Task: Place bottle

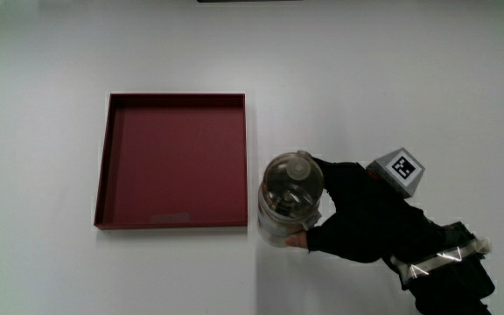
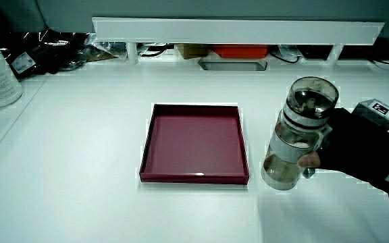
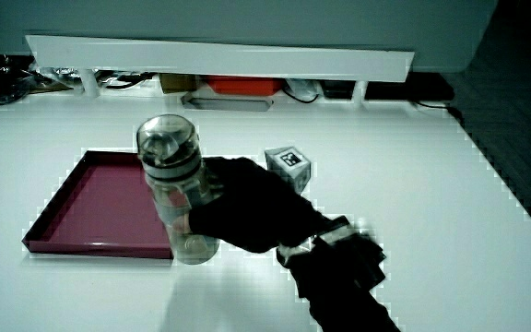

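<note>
Tabletop [image 1: 51,52]: white and broad, ran up to a low white partition [image 2: 235,30] with cables and clutter under it.
Tray [image 1: 175,226]: shallow, dark red, square, lay flat on the tabletop; nothing in it. Seen in both side views [image 2: 194,178] [image 3: 90,246].
Hands [image 1: 361,214]: one black-gloved hand with its forearm, beside the tray and level with the tray's nearer corner; fingers curled around the bottle, thumb tip bare against the glass. Also in both side views [image 2: 367,152] [image 3: 247,212].
Bottle [image 1: 289,197]: clear, with a rounded clear lid, upright, just beside the tray's edge, not in the tray. In a side view [image 2: 296,138] its base stood at tabletop level; could not tell whether it was touching. In a side view [image 3: 173,189] it leaned slightly.
Cube [image 1: 401,168]: small, patterned, on the back of the glove.
</note>
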The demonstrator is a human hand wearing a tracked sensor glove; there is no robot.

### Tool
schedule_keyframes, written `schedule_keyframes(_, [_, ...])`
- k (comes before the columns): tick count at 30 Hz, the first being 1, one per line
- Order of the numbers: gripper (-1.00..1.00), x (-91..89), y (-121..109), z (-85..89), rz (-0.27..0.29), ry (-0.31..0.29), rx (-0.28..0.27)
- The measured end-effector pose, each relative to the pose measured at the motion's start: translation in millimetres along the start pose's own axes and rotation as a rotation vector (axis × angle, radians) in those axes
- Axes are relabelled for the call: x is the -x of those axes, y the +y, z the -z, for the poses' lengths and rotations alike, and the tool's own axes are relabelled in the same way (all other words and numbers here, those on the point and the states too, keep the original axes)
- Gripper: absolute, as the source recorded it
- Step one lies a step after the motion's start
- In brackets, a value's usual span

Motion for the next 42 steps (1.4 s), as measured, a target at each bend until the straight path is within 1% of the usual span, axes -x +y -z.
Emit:
schedule_keyframes(3, [0.0, -6.3, -6.7, 2.1, 0.035, 0.04, -0.007])
schedule_keyframes(5, [0.0, -10.8, -9.0, 4.1, 0.055, 0.047, -0.004])
schedule_keyframes(7, [0.0, -19.4, -11.8, 4.4, 0.061, 0.048, 0.004])
schedule_keyframes(10, [0.0, -27.0, -15.0, 8.4, 0.09, 0.074, 0.013])
schedule_keyframes(12, [0.0, -32.9, -17.4, 10.0, 0.102, 0.077, 0.019])
schedule_keyframes(14, [0.0, -37.8, -18.6, 12.3, 0.108, 0.099, 0.021])
schedule_keyframes(15, [0.0, -42.8, -19.8, 12.3, 0.123, 0.096, 0.022])
schedule_keyframes(16, [0.0, -44.9, -20.1, 13.4, 0.127, 0.114, 0.026])
schedule_keyframes(18, [0.0, -49.2, -21.1, 15.3, 0.137, 0.126, 0.023])
schedule_keyframes(20, [0.0, -53.9, -21.9, 15.5, 0.139, 0.124, 0.024])
schedule_keyframes(22, [0.0, -59.1, -23.4, 15.6, 0.155, 0.132, 0.023])
schedule_keyframes(23, [0.0, -57.9, -23.4, 16.4, 0.154, 0.149, 0.023])
schedule_keyframes(24, [0.0, -62.6, -24.3, 15.5, 0.148, 0.165, 0.023])
schedule_keyframes(26, [0.0, -63.1, -25.2, 14.9, 0.152, 0.181, 0.019])
schedule_keyframes(27, [0.0, -65.7, -25.6, 13.7, 0.155, 0.177, 0.018])
schedule_keyframes(28, [0.0, -64.7, -25.5, 13.9, 0.159, 0.18, 0.019])
schedule_keyframes(30, [-0.07, -65.0, -24.9, 13.8, 0.156, 0.176, 0.023])
schedule_keyframes(32, [-0.14, -63.3, -24.9, 14.3, 0.155, 0.188, 0.025])
schedule_keyframes(35, [-0.24, -67.4, -26.0, 13.3, 0.161, 0.186, 0.025])
schedule_keyframes(42, [-0.48, -70.7, -27.0, 13.3, 0.162, 0.209, 0.034])
